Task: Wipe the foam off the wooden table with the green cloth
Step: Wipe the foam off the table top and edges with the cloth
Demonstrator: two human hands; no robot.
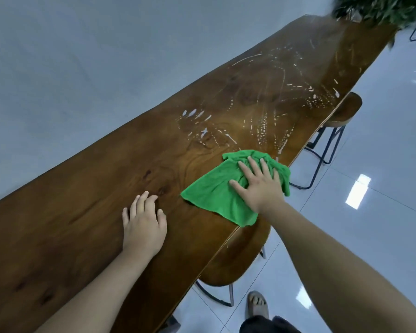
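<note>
The long brown slab-wood table [82, 188] ran away from me towards a leafy green plant [382, 8] at its far end; white foam streaks and flecks [262, 126] lay smeared across its middle and far stretch, beginning just beyond my cloth, so I judged most of the wiping not yet done. The soft green microfibre cloth [214, 188] lay rumpled on the near edge of the table, one corner hanging over it; it looked light and limp, likely to bunch and slide on the glossy wood, so best worked under a flat palm at its middle, not pinched by a corner. My right hand [257, 186] pressed down on it, fingers spread and nearly straight, clasping nothing; my left hand [143, 224] rested flat on bare wood beside the cloth, fingers relaxed, empty.
</note>
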